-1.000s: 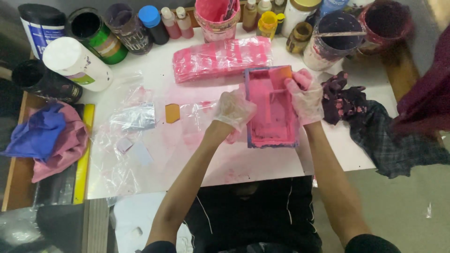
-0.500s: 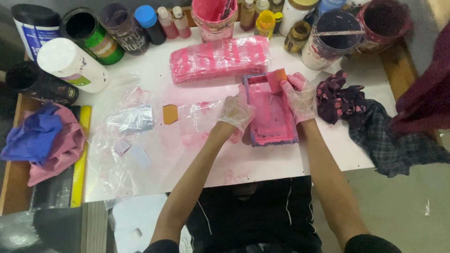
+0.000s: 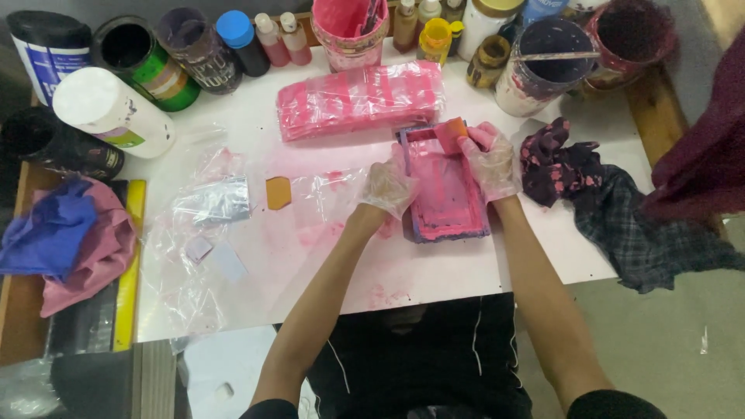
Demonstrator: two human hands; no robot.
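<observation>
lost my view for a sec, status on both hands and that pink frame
Left hand gloved, steadying pink frame at its left edge. Right hand holding orange scraper at frame's top. Dark stained rag close on the right.

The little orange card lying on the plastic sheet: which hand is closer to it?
Left. The left hand rests on the pink frame's left edge, nearer the orange card. The right hand sits at the frame's far top corner.

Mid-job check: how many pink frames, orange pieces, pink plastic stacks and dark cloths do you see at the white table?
Pink frame: 1
Orange pieces: 2
Pink plastic stack: 1
Dark cloths: 2
Total: 6
</observation>
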